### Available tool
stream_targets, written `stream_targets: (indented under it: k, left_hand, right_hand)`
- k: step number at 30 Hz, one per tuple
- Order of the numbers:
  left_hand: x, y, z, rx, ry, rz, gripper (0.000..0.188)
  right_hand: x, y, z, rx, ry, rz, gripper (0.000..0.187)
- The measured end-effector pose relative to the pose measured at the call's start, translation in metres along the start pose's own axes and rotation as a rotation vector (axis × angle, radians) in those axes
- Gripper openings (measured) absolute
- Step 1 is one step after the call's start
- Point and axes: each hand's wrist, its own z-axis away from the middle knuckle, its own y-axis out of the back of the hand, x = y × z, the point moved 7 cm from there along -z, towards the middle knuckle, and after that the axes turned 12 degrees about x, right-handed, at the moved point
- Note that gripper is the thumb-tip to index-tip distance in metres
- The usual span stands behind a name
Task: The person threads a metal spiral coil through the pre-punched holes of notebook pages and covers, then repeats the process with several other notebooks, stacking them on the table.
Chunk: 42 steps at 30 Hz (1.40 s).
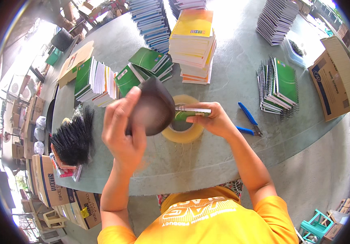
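Note:
My left hand (120, 128) is closed around a dark, smooth, rounded block (154, 107) raised over the table; its kind cannot be made out. In my right hand (215, 121), a small green notebook (182, 115) is pinched near its right end, edge toward me. The block covers the notebook's left end, so whether they touch is unclear. Below both lies a wide roll of clear yellowish tape (189, 137), partly hidden. Blue-handled cutting pliers (250, 118) rest on the table to the right of my right hand.
Green notebooks (142, 67), a tall yellow-covered stack (193, 44) and blue-edged stacks (148, 24) stand beyond my hands. Spiral-bound green notebooks (282, 83) and an open carton (333, 81) are at right. Black wire coils (73, 136) lie left, on the grey table (227, 162).

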Motion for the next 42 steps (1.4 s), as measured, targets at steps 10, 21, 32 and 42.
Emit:
stream_targets:
  k: [10,21,32,42]
  left_hand:
    - [-0.003,-0.039,0.029,-0.377,-0.09,0.136,0.037]
    - [0.005,-0.059,0.123,-0.688,0.369,0.332,0.036]
    - [0.026,-0.056,0.055,-0.314,-0.293,-0.111,0.038]
    - [0.015,-0.114,0.031,-0.589,-0.101,0.139,0.019]
  right_hand:
    - [0.002,0.003,-0.001,0.007,0.032,0.063,0.028]
    - [0.0,0.004,-0.005,-0.027,0.022,-0.014,0.029]
    - [-0.016,0.013,0.002,0.198,-0.036,-0.436,0.017]
    - [0.017,0.029,0.012,0.168,0.04,-0.047,0.011]
